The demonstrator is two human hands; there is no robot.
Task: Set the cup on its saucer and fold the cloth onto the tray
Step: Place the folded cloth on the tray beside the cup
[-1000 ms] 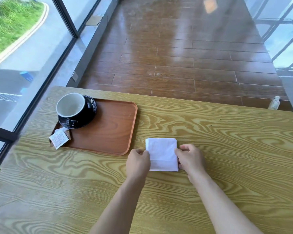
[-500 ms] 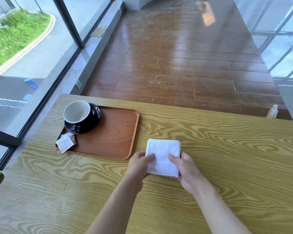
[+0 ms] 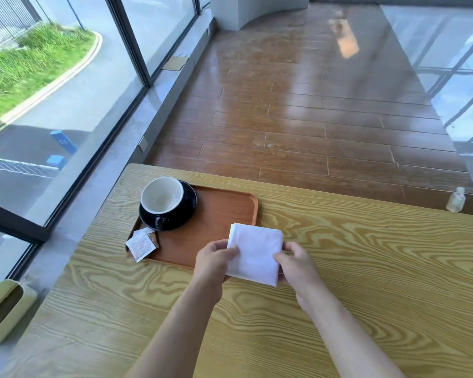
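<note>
A folded white cloth (image 3: 256, 252) hangs between both hands, lifted just off the wooden table (image 3: 366, 282). My left hand (image 3: 213, 261) pinches its left edge and my right hand (image 3: 298, 264) pinches its right edge. The cloth's far left corner overlaps the right rim of the brown wooden tray (image 3: 219, 214). At the tray's far left a black cup (image 3: 163, 200) with a white inside stands upright on its black saucer (image 3: 187, 207).
Small paper sachets (image 3: 141, 244) lie on the tray's near left corner. A small clear bottle (image 3: 456, 199) stands at the table's far right edge. Glass windows run along the left, and a green bin (image 3: 4, 309) stands on the floor lower left.
Both hands have picked the folded cloth up from the table and carried it left toward the tray. The camera has tilted upward.
</note>
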